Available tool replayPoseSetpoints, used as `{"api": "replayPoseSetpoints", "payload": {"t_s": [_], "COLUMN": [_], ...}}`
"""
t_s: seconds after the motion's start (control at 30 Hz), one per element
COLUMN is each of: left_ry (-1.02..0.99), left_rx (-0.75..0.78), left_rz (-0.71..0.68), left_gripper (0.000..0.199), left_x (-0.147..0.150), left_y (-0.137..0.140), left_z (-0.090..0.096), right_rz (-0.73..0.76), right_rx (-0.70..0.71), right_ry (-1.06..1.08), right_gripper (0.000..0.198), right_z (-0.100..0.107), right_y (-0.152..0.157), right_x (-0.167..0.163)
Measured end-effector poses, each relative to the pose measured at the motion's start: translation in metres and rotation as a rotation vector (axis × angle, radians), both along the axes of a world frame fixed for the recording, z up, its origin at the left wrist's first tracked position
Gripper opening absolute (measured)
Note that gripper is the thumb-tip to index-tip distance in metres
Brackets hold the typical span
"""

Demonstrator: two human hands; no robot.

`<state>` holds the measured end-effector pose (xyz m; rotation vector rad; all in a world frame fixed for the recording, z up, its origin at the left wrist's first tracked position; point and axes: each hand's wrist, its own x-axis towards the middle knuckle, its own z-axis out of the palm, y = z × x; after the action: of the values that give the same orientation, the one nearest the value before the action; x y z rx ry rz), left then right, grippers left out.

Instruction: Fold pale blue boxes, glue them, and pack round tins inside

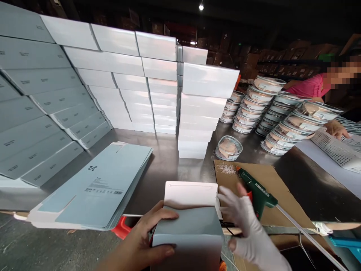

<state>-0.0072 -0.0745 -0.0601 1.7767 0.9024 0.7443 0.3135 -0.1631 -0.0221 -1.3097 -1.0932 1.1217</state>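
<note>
A light blue-grey cardboard box (188, 226) stands at the table's front edge, with one white-lined flap (190, 194) raised. A thin line, perhaps glue, runs along that flap's edge. My bare left hand (153, 235) grips the box's left side, thumb on the front and fingers over the top. To the right of the box, my right hand (244, 226), in a white glove, has its fingers spread and slightly blurred, holding nothing. Just beyond it a green glue gun (258, 190) with a long glue stick lies on a brown cardboard sheet (284, 195).
Flat blue-grey box blanks (98, 184) lie in a pile on the left. Tall stacks of boxes (126, 82) rise behind. Round clear containers (251, 107) are stacked at right, with one single container (228, 148) nearer. A person in pink (307, 86) is beside a white basket (338, 148).
</note>
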Motion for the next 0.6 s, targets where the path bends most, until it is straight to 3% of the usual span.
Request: {"api": "replayPoseSetpoints", "payload": {"t_s": [0.03,0.1,0.23,0.37,0.47,0.53,0.6], "left_ry": [-0.060,-0.248,-0.572,-0.422,-0.265,-0.254,-0.307], "left_rx": [-0.025,-0.080,-0.066,0.077,0.038,0.043,0.066], "left_rz": [0.024,0.091,0.186,0.048,-0.053,-0.025,0.149], "left_gripper": [0.050,0.047,0.042,0.030,0.027,0.026,0.026], "left_x": [0.004,0.011,0.021,0.016,0.008,0.002,-0.001], "left_y": [-0.003,-0.009,-0.016,-0.012,-0.004,0.001,0.007], "left_z": [-0.002,-0.007,-0.016,-0.008,0.008,0.019,0.024], "right_rz": [0.090,0.190,0.257,0.311,0.314,0.313,0.250], "right_rx": [0.042,0.125,0.290,0.441,0.438,0.406,0.351], "right_ry": [-0.009,-0.054,-0.299,-0.555,-0.589,-0.562,-0.451], "right_gripper": [0.120,0.101,0.077,0.069,0.067,0.063,0.062], "right_z": [-0.004,-0.011,-0.008,0.006,0.012,0.011,0.007], "right_y": [0.001,0.003,0.008,0.010,0.009,0.009,0.012], "right_x": [-0.013,-0.030,-0.035,-0.036,-0.036,-0.033,-0.028]}}
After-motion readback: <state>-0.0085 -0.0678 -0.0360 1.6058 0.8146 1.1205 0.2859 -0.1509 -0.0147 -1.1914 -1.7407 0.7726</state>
